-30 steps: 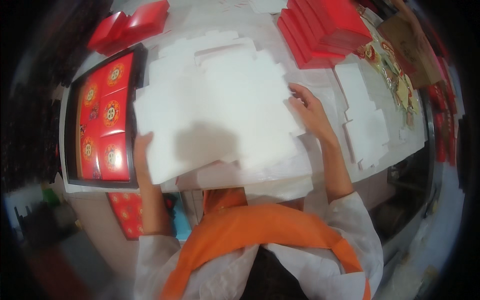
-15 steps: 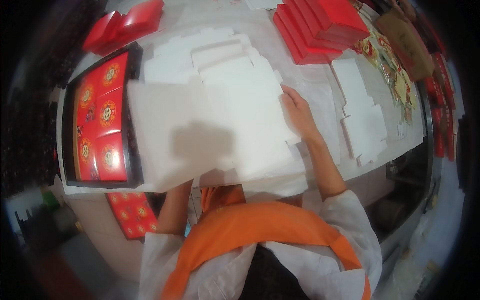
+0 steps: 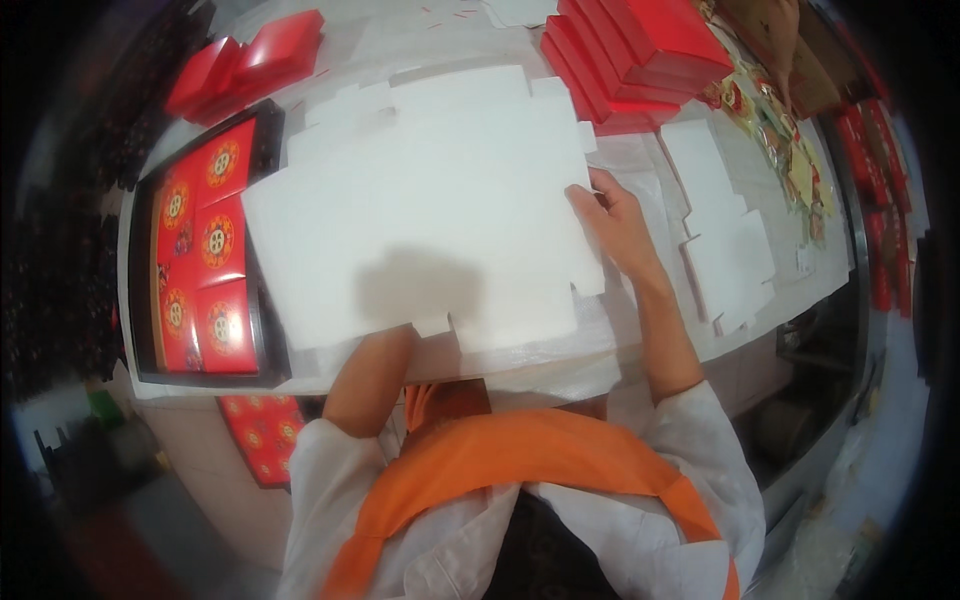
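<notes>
A large white die-cut cardboard sheet (image 3: pixel 430 210) is held flat over a pile of similar white sheets (image 3: pixel 530 350) on the table. My right hand (image 3: pixel 615 215) grips the sheet's right edge, thumb on top. My left forearm (image 3: pixel 370 380) reaches under the sheet's near edge. The left hand itself is hidden beneath the sheet, so its grip cannot be seen.
A black tray (image 3: pixel 272 350) of red patterned boxes lies at the left. Red box lids (image 3: pixel 250 60) sit at the far left, a stack of flat red boxes (image 3: pixel 640 50) at the far right. Smaller white die-cut pieces (image 3: pixel 725 230) and colourful printed sheets (image 3: pixel 790 140) lie right.
My left hand left the sheet's left edge and slid underneath it. The sheet rose off the pile and now covers more of it. My right hand stayed on the right edge.
</notes>
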{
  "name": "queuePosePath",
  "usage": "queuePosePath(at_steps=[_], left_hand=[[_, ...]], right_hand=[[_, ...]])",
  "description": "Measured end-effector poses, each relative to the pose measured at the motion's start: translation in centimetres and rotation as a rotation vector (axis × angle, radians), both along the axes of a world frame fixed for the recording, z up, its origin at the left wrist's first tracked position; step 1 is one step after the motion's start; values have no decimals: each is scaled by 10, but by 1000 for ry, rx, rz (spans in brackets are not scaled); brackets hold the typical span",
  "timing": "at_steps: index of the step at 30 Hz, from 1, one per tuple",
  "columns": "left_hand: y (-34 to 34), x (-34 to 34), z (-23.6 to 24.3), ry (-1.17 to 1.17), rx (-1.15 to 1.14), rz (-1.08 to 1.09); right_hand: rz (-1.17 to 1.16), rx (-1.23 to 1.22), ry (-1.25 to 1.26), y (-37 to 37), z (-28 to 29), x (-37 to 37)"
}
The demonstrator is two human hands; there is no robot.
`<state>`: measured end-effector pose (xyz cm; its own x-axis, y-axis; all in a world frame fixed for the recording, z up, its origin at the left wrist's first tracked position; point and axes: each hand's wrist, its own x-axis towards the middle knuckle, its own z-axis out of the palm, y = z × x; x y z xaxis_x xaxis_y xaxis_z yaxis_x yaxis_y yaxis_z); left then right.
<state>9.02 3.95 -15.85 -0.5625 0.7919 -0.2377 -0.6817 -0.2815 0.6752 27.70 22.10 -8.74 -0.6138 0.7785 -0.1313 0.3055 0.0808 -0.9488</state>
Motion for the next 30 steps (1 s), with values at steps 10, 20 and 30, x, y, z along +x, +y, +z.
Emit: queuePosePath(at_steps=[10,20,30], left_hand=[[22,-2,9,181,51,85],[-17,-46,65,549,78,214],[-14,-65,72,909,69,-417]], right_hand=[[-67,-118,381,19,75,10],[87,-149,-100,13,13,35],[341,-12,-196,14,3,34]])
